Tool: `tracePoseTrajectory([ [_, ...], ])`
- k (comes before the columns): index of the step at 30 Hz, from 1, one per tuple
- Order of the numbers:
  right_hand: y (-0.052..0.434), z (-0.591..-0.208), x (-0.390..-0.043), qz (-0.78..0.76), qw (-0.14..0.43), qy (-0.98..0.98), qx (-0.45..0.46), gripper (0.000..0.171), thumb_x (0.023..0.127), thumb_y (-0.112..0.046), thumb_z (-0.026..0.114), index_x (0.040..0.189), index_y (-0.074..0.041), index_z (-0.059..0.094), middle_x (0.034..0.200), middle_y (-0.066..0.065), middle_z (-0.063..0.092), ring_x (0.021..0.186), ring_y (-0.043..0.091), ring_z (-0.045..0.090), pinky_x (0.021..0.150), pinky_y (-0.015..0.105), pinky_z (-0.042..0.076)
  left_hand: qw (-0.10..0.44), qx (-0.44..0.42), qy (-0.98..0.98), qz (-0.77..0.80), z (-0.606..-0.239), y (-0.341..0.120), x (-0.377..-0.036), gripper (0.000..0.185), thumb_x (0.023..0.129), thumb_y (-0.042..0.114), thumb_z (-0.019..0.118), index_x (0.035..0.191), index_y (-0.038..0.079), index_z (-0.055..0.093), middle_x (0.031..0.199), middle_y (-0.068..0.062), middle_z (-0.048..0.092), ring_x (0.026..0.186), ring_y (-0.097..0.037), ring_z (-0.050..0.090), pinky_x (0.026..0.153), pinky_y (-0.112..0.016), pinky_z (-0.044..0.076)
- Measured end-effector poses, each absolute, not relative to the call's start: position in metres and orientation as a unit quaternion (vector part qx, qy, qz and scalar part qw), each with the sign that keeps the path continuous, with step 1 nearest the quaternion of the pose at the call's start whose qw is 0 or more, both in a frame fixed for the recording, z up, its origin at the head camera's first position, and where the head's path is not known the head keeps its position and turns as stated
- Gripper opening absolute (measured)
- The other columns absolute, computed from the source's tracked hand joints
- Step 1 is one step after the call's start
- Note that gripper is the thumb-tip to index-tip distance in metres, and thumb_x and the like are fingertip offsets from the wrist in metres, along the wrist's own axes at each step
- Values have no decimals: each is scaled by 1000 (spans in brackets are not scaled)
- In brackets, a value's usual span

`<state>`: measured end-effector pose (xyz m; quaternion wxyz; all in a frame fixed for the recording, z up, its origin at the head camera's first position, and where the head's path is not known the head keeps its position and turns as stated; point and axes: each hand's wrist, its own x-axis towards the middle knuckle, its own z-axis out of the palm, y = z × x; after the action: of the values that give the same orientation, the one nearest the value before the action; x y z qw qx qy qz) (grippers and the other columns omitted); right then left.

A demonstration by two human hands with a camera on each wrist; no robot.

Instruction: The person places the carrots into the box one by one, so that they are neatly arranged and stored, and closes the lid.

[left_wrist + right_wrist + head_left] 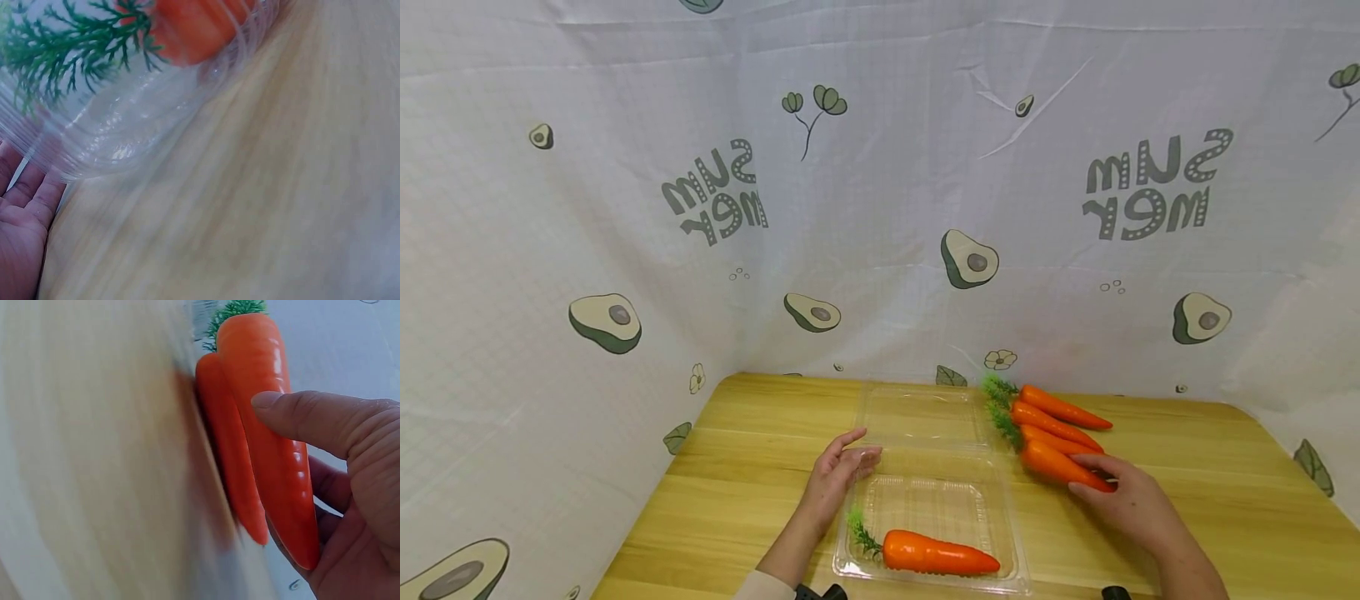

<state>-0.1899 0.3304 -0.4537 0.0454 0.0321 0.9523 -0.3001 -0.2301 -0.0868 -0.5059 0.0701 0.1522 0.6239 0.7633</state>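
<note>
The right hand (pixel 350 487) curls around a glossy orange carrot (pixel 269 431), thumb laid across its middle and fingers underneath. A second carrot (pixel 225 444) lies touching it against the blurred wooden worktop (pixel 94 456), green tops pointing away.

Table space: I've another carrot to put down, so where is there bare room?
The wooden table is bare right of the carrot pile, past the right hand, and left of the left hand. The clear clamshell tray has room behind its carrot. Between tray and pile it is crowded.
</note>
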Motion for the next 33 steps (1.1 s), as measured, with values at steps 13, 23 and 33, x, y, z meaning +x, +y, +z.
tracePoseTrajectory([
  [13, 324, -434, -183, -328, 8, 944, 31, 69, 81, -55, 62, 130, -7, 51, 129, 25, 43, 108, 39, 42, 85, 58, 37, 56, 158, 618, 768, -507, -86, -230, 47, 98, 20, 45, 138, -2, 33, 120, -22, 57, 114, -35, 51, 94, -43, 41],
  [23, 304, -418, -179, -336, -25, 942, -6, 60, 80, -51, 64, 125, -12, 56, 121, 16, 53, 102, 30, 49, 82, 48, 44, 71, 149, 613, 772, -504, -86, -229, 49, 99, 21, 45, 139, -2, 31, 123, -26, 53, 117, -37, 48, 97, -46, 37],
  [33, 284, -409, -177, -334, -52, 940, -54, 48, 79, -45, 68, 117, -15, 62, 113, 7, 59, 96, 25, 52, 77, 37, 47, 71, 150, 618, 769, -504, -86, -229, 48, 99, 22, 44, 138, -3, 31, 123, -27, 52, 116, -37, 48, 97, -45, 37],
])
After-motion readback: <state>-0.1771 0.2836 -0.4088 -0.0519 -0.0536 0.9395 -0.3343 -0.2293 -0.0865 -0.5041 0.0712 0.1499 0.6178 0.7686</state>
